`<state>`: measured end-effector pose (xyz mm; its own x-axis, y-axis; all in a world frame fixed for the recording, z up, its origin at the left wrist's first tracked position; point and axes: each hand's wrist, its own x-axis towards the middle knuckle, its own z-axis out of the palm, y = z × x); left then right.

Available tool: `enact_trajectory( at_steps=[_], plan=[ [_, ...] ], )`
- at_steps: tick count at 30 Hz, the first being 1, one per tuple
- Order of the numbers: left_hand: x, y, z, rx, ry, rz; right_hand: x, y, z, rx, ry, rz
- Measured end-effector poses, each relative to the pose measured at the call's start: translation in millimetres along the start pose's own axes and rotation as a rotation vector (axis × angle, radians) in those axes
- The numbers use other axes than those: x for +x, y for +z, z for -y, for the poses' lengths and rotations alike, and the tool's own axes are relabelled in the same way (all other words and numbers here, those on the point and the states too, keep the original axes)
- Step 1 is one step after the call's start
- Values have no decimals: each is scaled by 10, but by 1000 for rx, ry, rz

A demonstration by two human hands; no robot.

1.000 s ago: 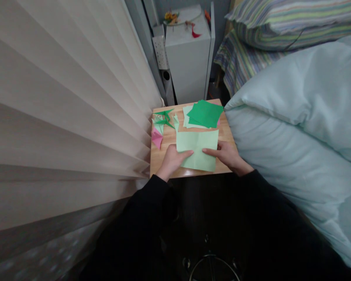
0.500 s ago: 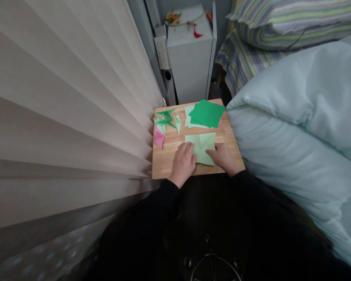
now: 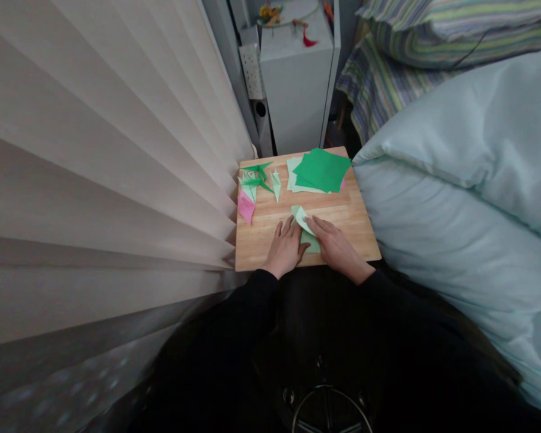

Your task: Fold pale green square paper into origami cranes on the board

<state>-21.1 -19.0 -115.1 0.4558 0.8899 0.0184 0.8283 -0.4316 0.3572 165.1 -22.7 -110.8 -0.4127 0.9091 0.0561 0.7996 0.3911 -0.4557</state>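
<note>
Your left hand [image 3: 283, 250] lies flat on pale green paper [image 3: 311, 244] near the front of the wooden table [image 3: 356, 225]; close by, your right hand [image 3: 339, 247] touches the curled flap [image 3: 301, 218], grip unclear. It looks mid-fold, calling for matched edges before creasing.

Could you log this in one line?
left hand: on pale green paper | right hand: at its raised flap | dark green sheets: farther back
</note>
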Motion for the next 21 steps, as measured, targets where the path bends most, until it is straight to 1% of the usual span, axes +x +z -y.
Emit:
enact_trajectory(
  at_steps=[2,4,7,9,11,14,16,18,19,21],
  plan=[
    [-3,-12,0,29,-71,-92,-95,32,48,-103,-2,79],
    [-18,-44,-32,60,-140,-171,-153,64,107,-170,26,106],
    [-42,-131,-115,48,-230,-203,-160,122,201,-201,67,100],
    [-60,-188,-183,19,-320,-220,-142,169,260,-199,111,67],
    [-84,-217,-251,12,-364,-235,-133,212,314,-191,156,40],
    [-126,-189,-315,74,-308,-195,-142,217,374,-173,205,50],
    [-138,-143,-294,117,-257,-150,-142,146,380,-155,233,64],
    [-121,-103,-209,121,-221,-117,-127,17,352,-128,242,67],
    [-101,-92,-146,106,-202,-101,-114,-58,326,-105,225,68],
    [-46,-92,1,58,-116,-45,-85,-194,265,-33,170,76]
  ],
)
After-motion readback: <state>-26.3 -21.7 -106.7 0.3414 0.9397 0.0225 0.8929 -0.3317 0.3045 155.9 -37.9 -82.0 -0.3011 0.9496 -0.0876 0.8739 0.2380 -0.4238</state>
